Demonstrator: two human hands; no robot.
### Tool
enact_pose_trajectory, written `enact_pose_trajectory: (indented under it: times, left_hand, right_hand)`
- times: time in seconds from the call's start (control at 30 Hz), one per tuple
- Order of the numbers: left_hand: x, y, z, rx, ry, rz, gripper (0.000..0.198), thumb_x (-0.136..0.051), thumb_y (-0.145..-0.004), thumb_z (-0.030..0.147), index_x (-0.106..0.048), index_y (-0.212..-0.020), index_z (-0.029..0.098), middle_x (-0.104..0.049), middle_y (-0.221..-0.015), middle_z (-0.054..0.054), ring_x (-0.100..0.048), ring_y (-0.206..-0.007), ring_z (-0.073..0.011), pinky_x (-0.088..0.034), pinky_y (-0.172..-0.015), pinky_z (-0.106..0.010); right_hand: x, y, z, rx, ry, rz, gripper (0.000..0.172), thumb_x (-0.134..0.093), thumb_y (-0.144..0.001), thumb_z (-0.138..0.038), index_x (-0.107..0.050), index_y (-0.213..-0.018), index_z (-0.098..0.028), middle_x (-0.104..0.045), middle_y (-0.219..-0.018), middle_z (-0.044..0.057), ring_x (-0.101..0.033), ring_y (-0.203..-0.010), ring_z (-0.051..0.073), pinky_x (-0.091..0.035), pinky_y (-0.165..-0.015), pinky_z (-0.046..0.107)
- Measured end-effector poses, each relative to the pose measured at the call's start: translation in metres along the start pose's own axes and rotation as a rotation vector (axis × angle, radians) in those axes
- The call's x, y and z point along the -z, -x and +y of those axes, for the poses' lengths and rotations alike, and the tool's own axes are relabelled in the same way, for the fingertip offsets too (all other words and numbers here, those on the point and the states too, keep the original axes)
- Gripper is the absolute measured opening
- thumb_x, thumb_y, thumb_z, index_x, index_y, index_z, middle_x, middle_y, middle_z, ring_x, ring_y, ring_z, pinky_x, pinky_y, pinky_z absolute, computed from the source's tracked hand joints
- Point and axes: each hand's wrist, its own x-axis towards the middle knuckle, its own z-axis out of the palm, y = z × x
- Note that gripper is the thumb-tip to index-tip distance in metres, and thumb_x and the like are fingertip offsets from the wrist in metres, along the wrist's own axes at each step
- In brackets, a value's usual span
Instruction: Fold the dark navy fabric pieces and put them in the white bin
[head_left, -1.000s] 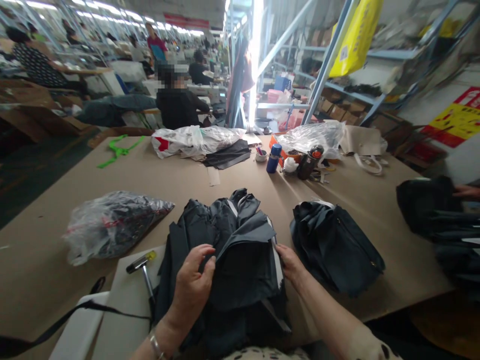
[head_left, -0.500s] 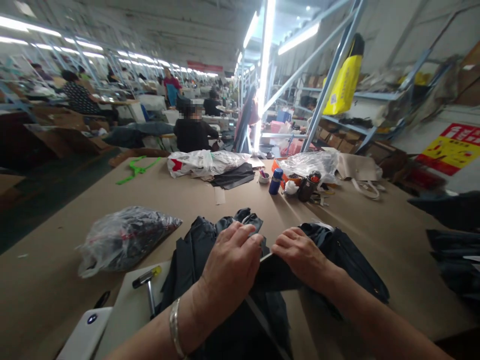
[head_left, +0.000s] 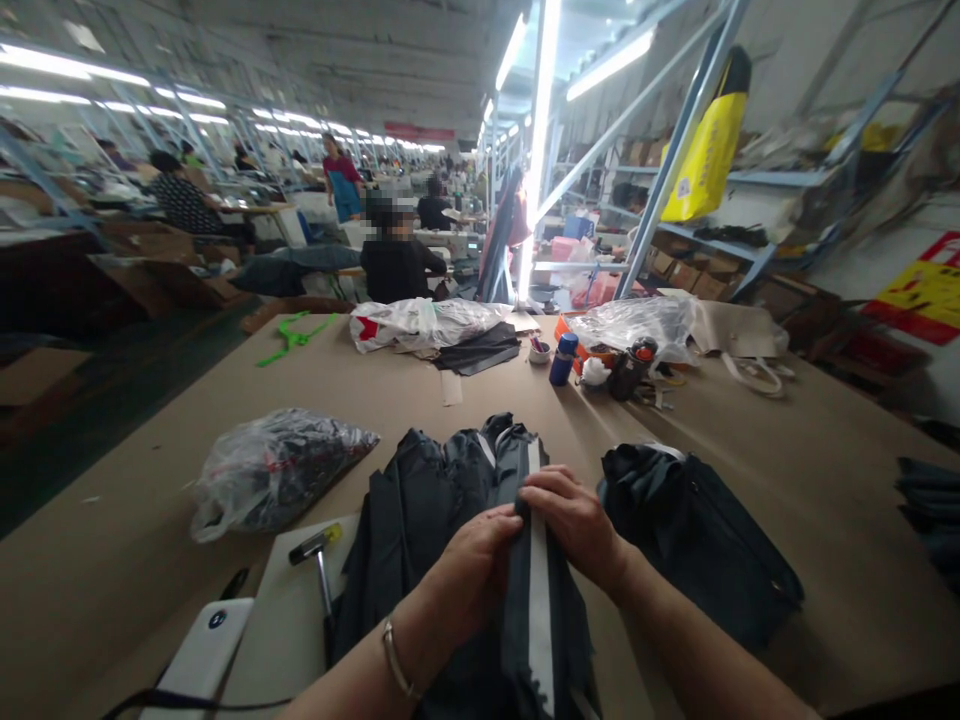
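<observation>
Clock face centred on the dark fabric piece, 12 away from the wearer.

Dark fabric piece: at centre, atop the left-lying dark fabric pile; white strip faces up, running 6 to 12. Probably held lengthwise so that the strip stays straight and in sight.

Left hand: at 10; grip drawn in, thumb and fingers pinching the piece left of the strip.

Right hand: at 1; grip bent over the strip's upper part, fingertips meeting the left's; thumb hidden. The paired hold presumably steadies one spot.

Dark zipped bundle: at 3, beside the right forearm, apart from the piece; seemingly parked to leave room.

Hammer: at 9, on pale board, handle reaching the pile's edge; likely kept within reach, though a leftward sweep could knock it.

White phone-like object: at 8.

Clear plastic bag: at 10, dark contents.

Blue bottle, dark bottle: between 12 and 1, far side of table, well off the hands.

Green straps: at 11.
</observation>
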Motion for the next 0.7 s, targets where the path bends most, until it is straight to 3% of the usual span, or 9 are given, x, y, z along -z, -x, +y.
enact_pose_trajectory:
  times: [0.13, 0.23, 0.3, 0.4, 0.53, 0.6, 0.7]
  left_hand:
    - [0.007, -0.003, 0.003, 0.011, -0.064, -0.01, 0.026, -0.061, -0.062, 0.008, -0.063, -0.087, 0.014, -0.066, -0.074, -0.004, -0.058, -0.057, -0.0121, -0.046, -0.056, -0.023]
    - [0.005, -0.009, 0.003, -0.121, -0.268, 0.084, 0.028, -0.064, -0.062, 0.011, -0.063, -0.09, 0.015, -0.067, -0.074, -0.003, -0.058, -0.057, -0.013, -0.044, -0.05, -0.022]
    - [0.001, -0.015, -0.002, -0.236, -0.45, 0.118, 0.028, -0.065, -0.063, 0.012, -0.064, -0.091, 0.015, -0.067, -0.073, -0.002, -0.057, -0.058, -0.0129, -0.043, -0.05, -0.021]
    - [-0.004, -0.022, -0.014, -0.355, -0.562, 0.092, 0.019, -0.065, -0.061, 0.01, -0.067, -0.079, 0.014, -0.068, -0.073, -0.002, -0.06, -0.067, -0.0148, -0.048, -0.062, -0.022]
    - [-0.002, -0.017, -0.016, -0.19, -0.316, 0.064, 0.033, -0.065, -0.059, 0.009, -0.064, -0.092, 0.015, -0.069, -0.075, -0.003, -0.062, -0.064, -0.0168, -0.05, -0.061, -0.027]
    - [0.002, -0.012, -0.009, -0.101, -0.194, 0.021, 0.04, -0.066, -0.062, 0.011, -0.061, -0.102, 0.015, -0.07, -0.083, -0.005, -0.064, -0.066, -0.0177, -0.051, -0.064, -0.029]
    - [0.007, -0.007, 0.001, -0.012, -0.136, -0.051, 0.037, -0.067, -0.063, 0.01, -0.062, -0.099, 0.012, -0.07, -0.086, -0.009, -0.065, -0.073, -0.0194, -0.052, -0.071, -0.032]
  right_hand:
    - [-0.008, 0.011, -0.003, -0.464, -0.351, 0.14, 0.02, -0.047, -0.09, -0.032, -0.062, -0.091, -0.02, -0.06, -0.095, 0.007, -0.059, -0.085, 0.017, -0.049, -0.076, 0.03]
    - [0.001, 0.008, -0.007, -0.719, -0.566, 0.013, 0.035, -0.047, -0.087, -0.044, -0.059, -0.105, -0.017, -0.061, -0.087, 0.005, -0.06, -0.074, 0.017, -0.05, -0.068, 0.03]
    - [0.006, 0.002, -0.012, -0.748, -0.634, -0.098, 0.045, -0.053, -0.084, -0.046, -0.054, -0.117, -0.016, -0.062, -0.096, 0.006, -0.06, -0.079, 0.017, -0.05, -0.072, 0.031]
    - [0.005, -0.005, -0.017, -0.724, -0.67, -0.107, 0.046, -0.065, -0.076, -0.04, -0.055, -0.115, -0.017, -0.064, -0.099, 0.005, -0.06, -0.084, 0.018, -0.049, -0.076, 0.03]
    - [-0.003, 0.003, -0.014, -0.82, -0.939, -0.033, 0.032, -0.064, -0.076, -0.038, -0.062, -0.098, -0.015, -0.066, -0.082, 0.002, -0.06, -0.074, 0.017, -0.05, -0.069, 0.029]
    - [-0.004, 0.011, -0.013, -0.861, -1.037, -0.09, 0.032, -0.065, -0.075, -0.035, -0.062, -0.1, -0.015, -0.066, -0.08, 0.002, -0.06, -0.07, 0.016, -0.05, -0.067, 0.03]
    - [0.001, 0.02, -0.013, -0.831, -1.058, -0.234, 0.035, -0.071, -0.07, -0.028, -0.063, -0.101, -0.015, -0.066, -0.082, 0.001, -0.06, -0.071, 0.016, -0.048, -0.067, 0.029]
